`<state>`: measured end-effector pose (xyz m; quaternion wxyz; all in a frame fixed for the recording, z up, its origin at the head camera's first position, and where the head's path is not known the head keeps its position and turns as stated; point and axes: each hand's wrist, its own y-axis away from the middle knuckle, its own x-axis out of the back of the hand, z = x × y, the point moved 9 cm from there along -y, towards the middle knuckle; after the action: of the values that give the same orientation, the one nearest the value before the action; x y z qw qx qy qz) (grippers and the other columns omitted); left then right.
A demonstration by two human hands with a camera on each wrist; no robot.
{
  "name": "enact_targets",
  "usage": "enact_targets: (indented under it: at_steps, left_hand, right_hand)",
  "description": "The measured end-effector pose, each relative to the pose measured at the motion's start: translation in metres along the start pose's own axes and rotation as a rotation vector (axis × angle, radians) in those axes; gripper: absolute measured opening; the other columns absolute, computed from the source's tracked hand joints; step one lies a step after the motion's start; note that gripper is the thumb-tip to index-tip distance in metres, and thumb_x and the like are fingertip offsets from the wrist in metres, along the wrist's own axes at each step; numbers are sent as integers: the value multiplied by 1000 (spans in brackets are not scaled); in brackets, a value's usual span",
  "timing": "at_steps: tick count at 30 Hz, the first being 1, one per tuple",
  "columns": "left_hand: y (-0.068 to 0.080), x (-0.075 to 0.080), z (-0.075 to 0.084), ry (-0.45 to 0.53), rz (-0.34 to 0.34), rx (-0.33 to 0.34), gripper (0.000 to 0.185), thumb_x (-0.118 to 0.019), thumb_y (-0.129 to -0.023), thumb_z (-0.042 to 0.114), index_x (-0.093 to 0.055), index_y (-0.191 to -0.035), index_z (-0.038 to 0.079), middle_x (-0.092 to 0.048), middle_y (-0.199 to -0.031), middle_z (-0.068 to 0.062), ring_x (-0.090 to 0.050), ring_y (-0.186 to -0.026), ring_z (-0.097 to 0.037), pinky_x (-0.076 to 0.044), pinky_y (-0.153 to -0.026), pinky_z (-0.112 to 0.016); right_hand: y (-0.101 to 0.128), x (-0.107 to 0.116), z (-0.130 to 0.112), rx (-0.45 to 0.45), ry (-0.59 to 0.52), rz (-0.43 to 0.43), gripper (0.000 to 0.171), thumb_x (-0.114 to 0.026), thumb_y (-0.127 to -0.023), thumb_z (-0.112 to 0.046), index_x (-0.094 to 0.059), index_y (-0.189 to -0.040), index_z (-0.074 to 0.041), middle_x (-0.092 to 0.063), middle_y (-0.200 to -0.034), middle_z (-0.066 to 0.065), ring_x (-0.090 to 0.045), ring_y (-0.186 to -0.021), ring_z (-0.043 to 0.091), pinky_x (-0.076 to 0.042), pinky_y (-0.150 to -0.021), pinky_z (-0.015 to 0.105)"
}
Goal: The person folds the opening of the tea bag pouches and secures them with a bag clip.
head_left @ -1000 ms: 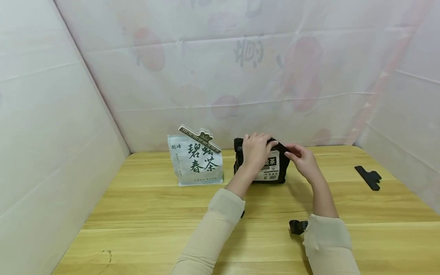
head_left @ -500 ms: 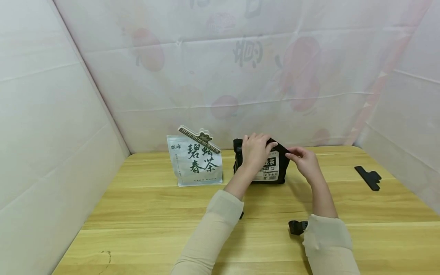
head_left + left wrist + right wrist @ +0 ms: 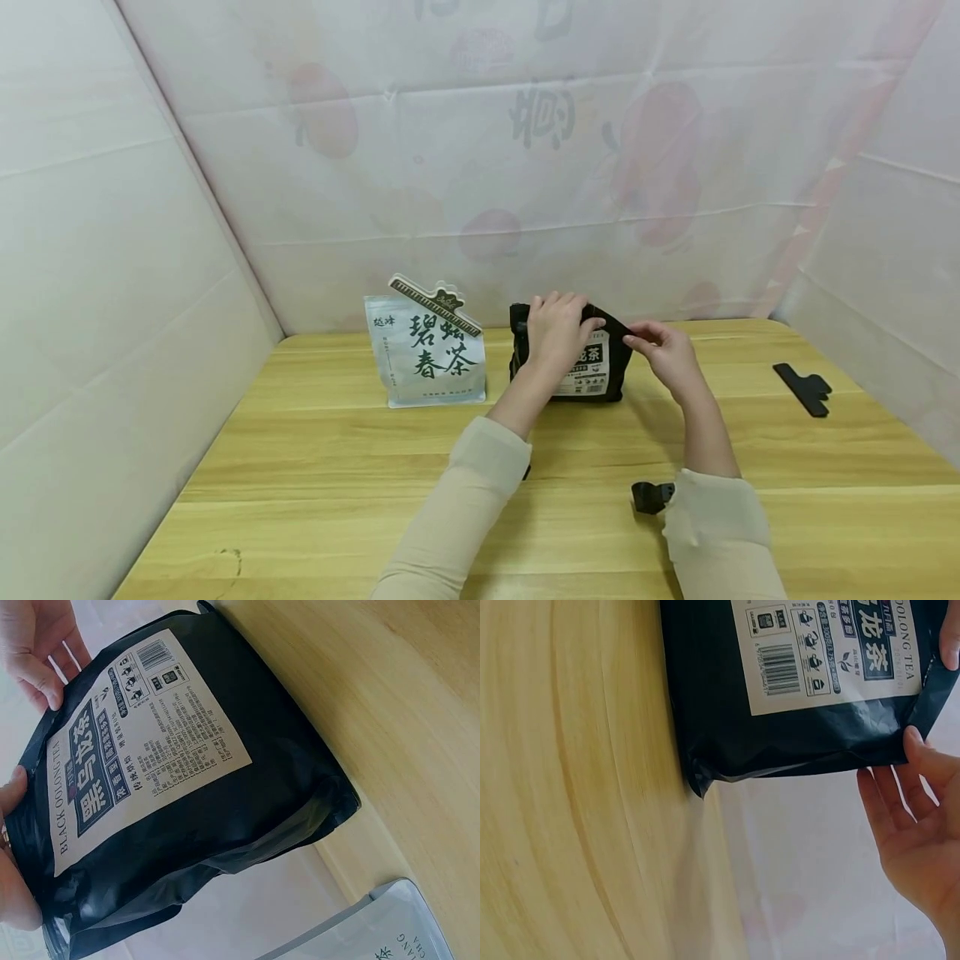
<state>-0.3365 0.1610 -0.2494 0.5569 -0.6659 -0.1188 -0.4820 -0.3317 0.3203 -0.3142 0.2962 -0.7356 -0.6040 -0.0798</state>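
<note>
A black tea bag [image 3: 617, 373] with a cream label reading "Black Oolong Tea" stands upright at the back middle of the table. My left hand [image 3: 553, 332] grips its top edge, thumb on the label side; the left wrist view shows those fingers [image 3: 13, 889] at the bag's mouth. At the bag's upper right corner, my right hand [image 3: 666, 357] pinches the edge between thumb and fingers. In the right wrist view that thumb [image 3: 922, 750] lies on the front of the corner, the other fingers behind. The forearm covers the bag's left part in the head view.
Left of the black bag stands a pale blue tea bag [image 3: 435, 383] with a long clip [image 3: 435, 304] slanted across its top right corner. A black clip [image 3: 804, 389] lies on the table [image 3: 337, 500] at far right. Fabric walls [image 3: 450, 167] close in the back and sides.
Both hands keep their places on the black bag. The top edge near the right corner dips slightly lower; little else has moved.
</note>
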Motion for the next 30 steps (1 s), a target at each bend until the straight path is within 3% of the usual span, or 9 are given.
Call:
enact_targets:
  at_steps: [5, 9, 14, 18, 30]
  left_hand:
    - [0, 2, 2, 7, 36, -12, 32, -56, -84, 50, -67, -103, 26, -63, -97, 15, -53, -88, -5, -32, -72, -22]
    - [0, 3, 3, 12, 51, -13, 32, -56, -84, 50, -68, -102, 27, -64, -96, 16, -53, -86, -4, -32, -71, -21]
    - [1, 7, 4, 22, 86, -15, 29, -59, -82, 49, -69, -98, 27, -64, -94, 16, -53, -83, -4, -31, -69, -21]
    - [1, 7, 5, 40, 97, -21, 29, -59, -82, 48, -69, -98, 26, -64, -92, 16, -53, -81, -4, -30, -68, -21]
    - [-1, 3, -1, 61, 66, 0, 30, -59, -83, 47, -68, -101, 26, -64, -96, 16, -53, -82, -4, -29, -68, -21]
  right_hand:
    - [4, 1, -6, 16, 73, -50, 37, -56, -93, -25, -57, -117, 4, -60, -108, 18, -54, -101, 27, -43, -79, 39]
    - [6, 3, -16, 56, 148, -91, 34, -53, -95, -20, -55, -118, 5, -57, -112, 25, -51, -106, 40, -43, -82, 50]
    - [7, 8, -27, 90, 224, -98, 26, -48, -96, -10, -56, -117, 3, -57, -113, 24, -51, -106, 41, -40, -85, 53]
    - [9, 15, -30, 72, 275, -73, 27, -43, -98, -12, -56, -118, 0, -56, -116, 22, -49, -107, 42, -40, -84, 54]
    - [3, 32, -27, 76, 446, -55, 24, -41, -98, -7, -58, -112, 3, -56, -109, 24, -49, -103, 45, -41, -80, 55]
